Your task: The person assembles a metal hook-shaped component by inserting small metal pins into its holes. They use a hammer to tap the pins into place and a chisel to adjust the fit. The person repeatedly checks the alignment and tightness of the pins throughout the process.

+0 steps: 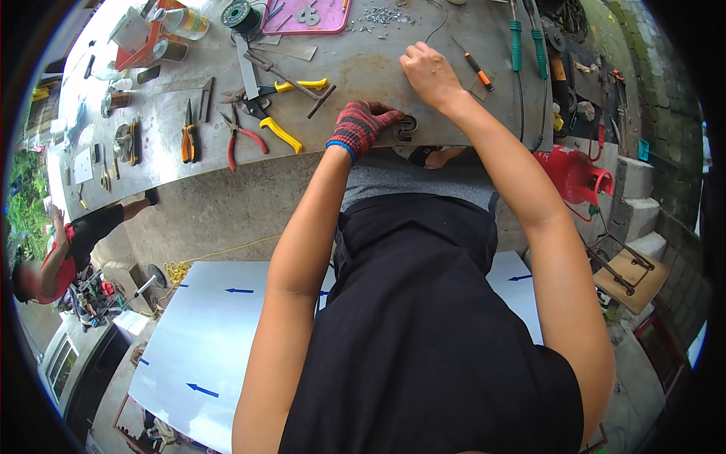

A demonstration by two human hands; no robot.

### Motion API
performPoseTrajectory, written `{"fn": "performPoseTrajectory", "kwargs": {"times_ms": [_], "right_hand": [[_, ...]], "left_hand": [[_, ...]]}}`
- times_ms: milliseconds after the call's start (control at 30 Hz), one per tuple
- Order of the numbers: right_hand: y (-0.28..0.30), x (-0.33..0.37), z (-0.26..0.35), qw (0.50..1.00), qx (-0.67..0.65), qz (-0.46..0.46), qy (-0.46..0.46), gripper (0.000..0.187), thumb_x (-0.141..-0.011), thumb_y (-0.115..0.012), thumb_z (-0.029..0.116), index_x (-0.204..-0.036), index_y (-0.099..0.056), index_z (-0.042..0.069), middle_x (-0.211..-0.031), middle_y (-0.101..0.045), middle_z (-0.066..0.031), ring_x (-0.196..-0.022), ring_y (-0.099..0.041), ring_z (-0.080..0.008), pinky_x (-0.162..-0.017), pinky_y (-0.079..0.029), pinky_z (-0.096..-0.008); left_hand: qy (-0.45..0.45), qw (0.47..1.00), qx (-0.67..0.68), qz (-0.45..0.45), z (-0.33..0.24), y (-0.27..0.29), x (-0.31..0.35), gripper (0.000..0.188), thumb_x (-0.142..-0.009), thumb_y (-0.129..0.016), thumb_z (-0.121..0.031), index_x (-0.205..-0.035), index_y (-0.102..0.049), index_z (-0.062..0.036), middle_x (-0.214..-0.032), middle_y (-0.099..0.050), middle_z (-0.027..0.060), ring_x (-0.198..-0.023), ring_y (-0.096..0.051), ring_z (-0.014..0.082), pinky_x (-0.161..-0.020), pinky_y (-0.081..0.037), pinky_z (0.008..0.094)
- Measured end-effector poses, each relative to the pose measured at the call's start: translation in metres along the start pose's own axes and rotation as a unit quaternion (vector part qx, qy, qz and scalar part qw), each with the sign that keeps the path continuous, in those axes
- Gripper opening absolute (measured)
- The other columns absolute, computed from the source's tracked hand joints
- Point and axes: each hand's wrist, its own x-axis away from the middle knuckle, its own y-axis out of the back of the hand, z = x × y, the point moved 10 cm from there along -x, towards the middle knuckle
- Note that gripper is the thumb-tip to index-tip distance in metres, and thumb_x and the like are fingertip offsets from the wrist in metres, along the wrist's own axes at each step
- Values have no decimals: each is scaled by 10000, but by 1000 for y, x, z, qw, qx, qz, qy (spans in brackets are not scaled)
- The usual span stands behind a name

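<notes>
My left hand (364, 129), in a red and black knit glove with a blue cuff, is at the near edge of the metal table (363, 64). Its fingertips close on a small, dark, curved metal piece (406, 130) shaped like a digit. Just beyond and to the right, my bare right hand (429, 72) is closed, palm down, over the tabletop. A thin dark wire (442, 23) runs down to its knuckles; whether the fingers grip it is hidden. To the right of this hand lies an orange and black screwdriver-like tool (478, 72).
Yellow-handled cutters (280, 132), red-handled pliers (233, 140) and orange-handled pliers (189, 144) lie left. A pink tray (302, 26), wire spool (240, 17) and loose screws (386, 17) are at the back. Green-handled tools (516, 38) and a red gas cylinder (563, 172) are right. Another person (57, 257) is far left.
</notes>
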Motion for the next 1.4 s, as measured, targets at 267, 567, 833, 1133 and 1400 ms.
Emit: {"fn": "performPoseTrajectory", "kwargs": {"times_ms": [267,567,833,1133,1400], "right_hand": [[11,19,-21,992,-110,-20,-66,251,-895,-607,13,-1126,-699,46,-996,-741,-85,-989,-685,-281,-883,-566,-394],[1,33,-39,951,-206,-42,-225,264,-853,-784,138,-1095,-722,53,-1034,-743,-100,-1031,-669,-309,-930,-532,-426],[-16,25,-41,960,-154,-23,-233,154,-883,-753,184,-973,-748,60,-1019,-720,-139,-1045,-654,-347,-942,-519,-455],[12,49,-43,922,-273,-108,-251,144,-895,-713,176,-949,-727,42,-934,-732,-130,-950,-699,-302,-875,-550,-426],[26,123,-33,825,-430,-112,-350,179,-924,-735,166,-1055,-757,45,-921,-780,-62,-821,-726,-144,-781,-572,-303]], "left_hand": [[2,1000,4,-3,5,0,-2,449,-853,-800,-469,-1126,-814,-113,-1001,-792,150,-897,-751,258,-883,-563,384],[1,1000,-11,-7,1,2,1,453,-872,-809,-433,-1149,-801,-75,-1008,-793,151,-898,-729,203,-875,-550,356],[3,1000,6,-15,7,3,-6,464,-844,-820,-473,-1123,-814,-102,-994,-792,145,-874,-737,229,-865,-559,370],[5,999,38,16,11,-5,-11,391,-911,-797,-355,-1138,-796,-37,-1010,-783,63,-877,-659,122,-861,-526,301],[40,999,5,18,0,2,1,442,-890,-797,-435,-1151,-801,-78,-961,-757,43,-873,-631,136,-842,-502,304]]}}
